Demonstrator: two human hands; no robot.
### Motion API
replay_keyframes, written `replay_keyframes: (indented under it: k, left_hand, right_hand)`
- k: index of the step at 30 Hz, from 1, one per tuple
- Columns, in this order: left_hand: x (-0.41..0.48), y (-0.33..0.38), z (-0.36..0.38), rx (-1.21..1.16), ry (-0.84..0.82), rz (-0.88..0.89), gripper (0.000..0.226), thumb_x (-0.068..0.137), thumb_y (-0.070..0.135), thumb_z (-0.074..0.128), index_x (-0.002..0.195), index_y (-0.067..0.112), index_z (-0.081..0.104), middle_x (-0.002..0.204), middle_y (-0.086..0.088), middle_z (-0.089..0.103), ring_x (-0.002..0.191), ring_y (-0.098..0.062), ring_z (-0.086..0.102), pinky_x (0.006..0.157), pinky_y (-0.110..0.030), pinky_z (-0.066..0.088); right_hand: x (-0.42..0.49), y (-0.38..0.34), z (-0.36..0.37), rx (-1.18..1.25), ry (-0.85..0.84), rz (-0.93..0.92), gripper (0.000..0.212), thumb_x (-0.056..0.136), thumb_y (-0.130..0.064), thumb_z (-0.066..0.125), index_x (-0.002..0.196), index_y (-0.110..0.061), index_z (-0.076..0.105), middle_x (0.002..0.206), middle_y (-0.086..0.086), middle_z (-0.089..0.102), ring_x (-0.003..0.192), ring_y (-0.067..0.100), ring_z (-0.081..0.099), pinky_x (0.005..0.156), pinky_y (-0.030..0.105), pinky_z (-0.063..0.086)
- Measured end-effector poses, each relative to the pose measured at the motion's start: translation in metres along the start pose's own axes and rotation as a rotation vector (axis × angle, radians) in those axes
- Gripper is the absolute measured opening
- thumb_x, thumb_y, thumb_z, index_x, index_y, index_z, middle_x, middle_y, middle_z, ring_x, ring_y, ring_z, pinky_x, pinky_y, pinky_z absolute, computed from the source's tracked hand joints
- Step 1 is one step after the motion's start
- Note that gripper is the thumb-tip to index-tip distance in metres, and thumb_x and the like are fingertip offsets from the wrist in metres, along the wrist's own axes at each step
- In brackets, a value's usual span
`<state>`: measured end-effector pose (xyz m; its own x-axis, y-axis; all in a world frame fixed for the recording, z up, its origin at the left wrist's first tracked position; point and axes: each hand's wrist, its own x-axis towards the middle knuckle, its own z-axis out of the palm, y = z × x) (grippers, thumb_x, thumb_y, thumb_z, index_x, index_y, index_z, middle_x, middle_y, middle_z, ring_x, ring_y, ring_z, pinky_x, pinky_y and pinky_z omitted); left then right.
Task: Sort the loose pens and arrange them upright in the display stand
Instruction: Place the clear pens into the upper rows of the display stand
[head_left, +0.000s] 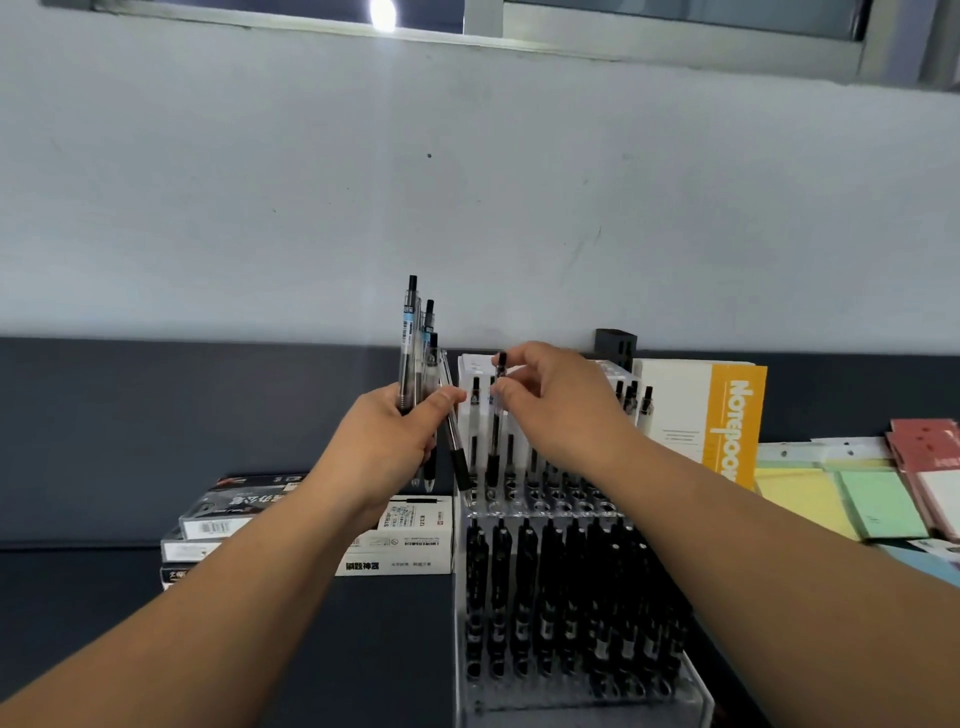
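Filling the stand: my left hand (395, 431) is clenched round a bundle (413, 353) of clear pens. It holds them upright just left of the stand (696, 696), with one pen slanting out of the sheaf. My right hand (550, 405) pinches a single pen (497, 415) near its clicker between thumb and fingertips. The pen is upright, tip down among the rear rows. Whether it is seated in a hole I cannot tell.

By my reckoning the job is well past half. The front tier is packed with black pens (524, 571), and several clear ones stand at the back. A row of holes between the tiers shows empty. What is left to place is the pen in my pinch and the bundle. The boxes (395, 540) at left may hold more; that is not visible.
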<state>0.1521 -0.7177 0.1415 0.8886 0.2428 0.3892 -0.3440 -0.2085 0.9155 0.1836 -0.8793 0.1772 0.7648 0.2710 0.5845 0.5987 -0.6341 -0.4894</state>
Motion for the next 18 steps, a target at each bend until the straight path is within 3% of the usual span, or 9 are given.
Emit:
replay_keyframes:
  k: [4, 10, 13, 16, 18]
  left_hand:
    - [0.0, -0.005, -0.003, -0.013, -0.02, -0.016, 0.018, 0.089, 0.038, 0.063, 0.093, 0.023, 0.072, 0.05, 0.006, 0.043, 0.058, -0.02, 0.038, 0.049, -0.029, 0.033]
    - [0.002, -0.008, -0.003, -0.082, -0.07, -0.062, 0.019, 0.088, 0.038, 0.063, 0.095, 0.023, 0.073, 0.055, 0.006, 0.044, 0.054, -0.011, 0.041, 0.045, -0.02, 0.035]
    - [0.002, -0.007, -0.003, -0.128, -0.104, -0.07, 0.017, 0.089, 0.035, 0.063, 0.095, 0.023, 0.074, 0.054, 0.008, 0.044, 0.05, -0.008, 0.041, 0.041, -0.014, 0.034]
    - [0.0, -0.004, -0.002, -0.13, -0.129, -0.057, 0.017, 0.092, 0.033, 0.061, 0.097, 0.023, 0.074, 0.052, 0.012, 0.045, 0.049, -0.006, 0.04, 0.04, -0.012, 0.034]
    - [-0.002, -0.001, -0.002, -0.112, -0.149, -0.045, 0.018, 0.092, 0.034, 0.06, 0.098, 0.024, 0.074, 0.051, 0.012, 0.044, 0.047, -0.006, 0.038, 0.042, -0.013, 0.034]
  right_hand:
    - [-0.002, 0.0, 0.006, -0.239, -0.141, 0.059, 0.026, 0.096, -0.026, 0.05, 0.117, -0.016, 0.061, 0.104, 0.001, 0.07, 0.094, 0.021, 0.065, 0.086, 0.033, 0.051]
    - [0.005, -0.006, 0.006, -0.438, -0.195, 0.073, 0.014, 0.093, -0.021, 0.046, 0.095, -0.011, 0.056, 0.088, 0.007, 0.061, 0.079, 0.023, 0.058, 0.056, 0.03, 0.04]
    - [0.006, -0.004, 0.006, -0.415, -0.196, 0.094, 0.017, 0.094, -0.023, 0.049, 0.101, -0.011, 0.06, 0.092, 0.007, 0.067, 0.082, 0.022, 0.063, 0.068, 0.031, 0.051]
    - [0.0, 0.0, 0.004, -0.3, -0.123, 0.13, 0.037, 0.092, -0.038, 0.057, 0.125, -0.021, 0.056, 0.102, 0.003, 0.07, 0.095, 0.018, 0.066, 0.089, 0.034, 0.051]
    - [-0.005, -0.003, -0.002, -0.228, -0.002, 0.093, 0.037, 0.09, -0.045, 0.058, 0.122, -0.027, 0.056, 0.094, -0.004, 0.069, 0.087, 0.01, 0.064, 0.082, 0.027, 0.049]
